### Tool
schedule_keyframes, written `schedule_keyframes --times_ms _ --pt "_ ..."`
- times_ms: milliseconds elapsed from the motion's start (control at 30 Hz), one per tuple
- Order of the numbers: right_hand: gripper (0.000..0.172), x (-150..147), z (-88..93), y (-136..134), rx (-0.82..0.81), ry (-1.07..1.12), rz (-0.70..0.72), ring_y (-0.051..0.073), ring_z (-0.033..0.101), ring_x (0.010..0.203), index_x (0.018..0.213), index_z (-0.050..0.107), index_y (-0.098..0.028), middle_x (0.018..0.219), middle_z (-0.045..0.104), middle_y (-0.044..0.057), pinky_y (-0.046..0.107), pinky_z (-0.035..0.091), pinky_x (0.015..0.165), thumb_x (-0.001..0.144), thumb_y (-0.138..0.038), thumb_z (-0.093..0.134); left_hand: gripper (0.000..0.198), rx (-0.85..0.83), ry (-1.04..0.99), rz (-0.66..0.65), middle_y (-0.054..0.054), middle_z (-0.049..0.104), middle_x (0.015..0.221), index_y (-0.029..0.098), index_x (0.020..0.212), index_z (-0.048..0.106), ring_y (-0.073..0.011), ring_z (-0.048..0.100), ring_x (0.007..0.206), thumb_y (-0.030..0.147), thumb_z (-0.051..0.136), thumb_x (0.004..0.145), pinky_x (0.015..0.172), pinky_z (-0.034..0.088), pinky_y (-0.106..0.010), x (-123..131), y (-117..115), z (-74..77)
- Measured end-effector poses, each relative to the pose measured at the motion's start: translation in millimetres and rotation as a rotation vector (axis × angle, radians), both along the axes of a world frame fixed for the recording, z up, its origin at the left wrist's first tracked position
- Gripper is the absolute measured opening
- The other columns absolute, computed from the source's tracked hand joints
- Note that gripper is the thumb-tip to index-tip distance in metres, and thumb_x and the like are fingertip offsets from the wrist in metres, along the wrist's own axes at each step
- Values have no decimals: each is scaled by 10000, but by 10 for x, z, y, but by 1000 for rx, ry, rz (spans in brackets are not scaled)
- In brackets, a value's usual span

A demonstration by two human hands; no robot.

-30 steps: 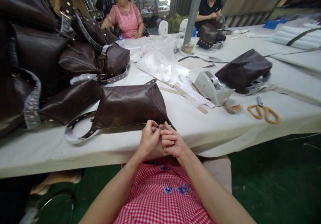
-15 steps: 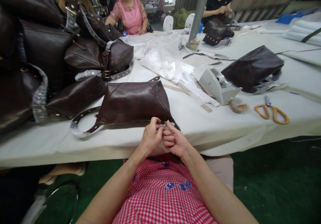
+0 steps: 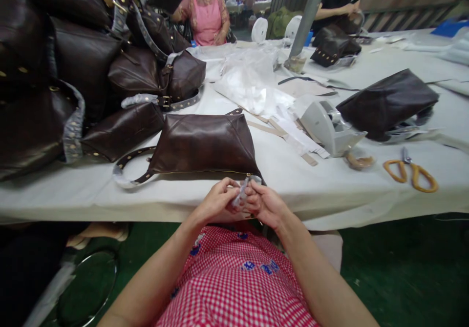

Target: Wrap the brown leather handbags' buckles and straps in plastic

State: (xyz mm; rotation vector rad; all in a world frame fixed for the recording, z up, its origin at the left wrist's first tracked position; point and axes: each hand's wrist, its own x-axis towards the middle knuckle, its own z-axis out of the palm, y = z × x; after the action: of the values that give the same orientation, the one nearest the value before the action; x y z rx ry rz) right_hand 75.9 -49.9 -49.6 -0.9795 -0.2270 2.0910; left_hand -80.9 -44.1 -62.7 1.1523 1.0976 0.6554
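A dark brown leather handbag (image 3: pixel 205 144) lies on its side on the white-covered table, its zipper edge toward me. At the bag's near right corner, my left hand (image 3: pixel 220 197) and my right hand (image 3: pixel 266 204) meet with fingers closed. Between them is a small piece of clear plastic wrap (image 3: pixel 242 193), just below the zipper's end. Both hands pinch this wrap; whatever is inside it is too small to make out. A studded strap (image 3: pixel 132 168), partly wrapped in plastic, loops out from the bag's left end.
Stacked brown bags (image 3: pixel 80 63) fill the left side. Right of my bag are a tape dispenser (image 3: pixel 330 127), a tape roll (image 3: pixel 359 161), orange-handled scissors (image 3: pixel 410 171) and another bag (image 3: pixel 388 102). Plastic sheets (image 3: pixel 249 73) lie behind. Two people are across the table beyond a pole (image 3: pixel 309 14).
The plastic wrap now shows more between my fingers, and my hands have spread slightly apart. The whole view has shifted a little; a dark bag now appears beside the person in pink.
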Motion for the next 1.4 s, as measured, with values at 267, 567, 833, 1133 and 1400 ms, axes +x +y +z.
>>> schedule_keyframes --times_ms 267,567,833,1133,1400 --pt "430 383 -51 -115 545 -1056 -62 141 592 529 852 633 -167 689 665 36 239 403 485 785 -589 588 128 123 297 -3 10 625 656 185 856 537 -137 576 552 295 558 793 535 445 -244 -152 -213 1" --pt "478 328 -210 11 852 -1904 185 255 637 917 1225 606 -140 1046 693 126 341 455 771 835 -417 610 258 615 1213 -120 -109 701 886 167 975 585 -289 676 827 408 520 908 707 497 -372 152 -239 154" --pt "294 453 -131 170 859 -1764 314 195 592 735 940 684 -197 804 673 48 291 391 663 839 -448 568 122 747 1230 -123 -116 649 952 165 951 571 -273 624 939 251 497 907 749 510 -356 299 -195 56" --pt "443 486 133 401 345 -713 166 105 528 495 744 529 -180 587 551 -36 216 416 461 689 -552 763 261 918 1030 -235 -104 670 1088 169 1127 569 -239 615 1011 119 473 890 858 478 -345 -91 102 123" --pt "449 467 13 731 255 -584 -62 103 564 461 710 552 -142 530 598 4 196 462 442 694 -501 821 264 654 699 142 -9 673 747 187 796 636 -157 604 714 382 482 886 683 418 -247 -496 667 169"
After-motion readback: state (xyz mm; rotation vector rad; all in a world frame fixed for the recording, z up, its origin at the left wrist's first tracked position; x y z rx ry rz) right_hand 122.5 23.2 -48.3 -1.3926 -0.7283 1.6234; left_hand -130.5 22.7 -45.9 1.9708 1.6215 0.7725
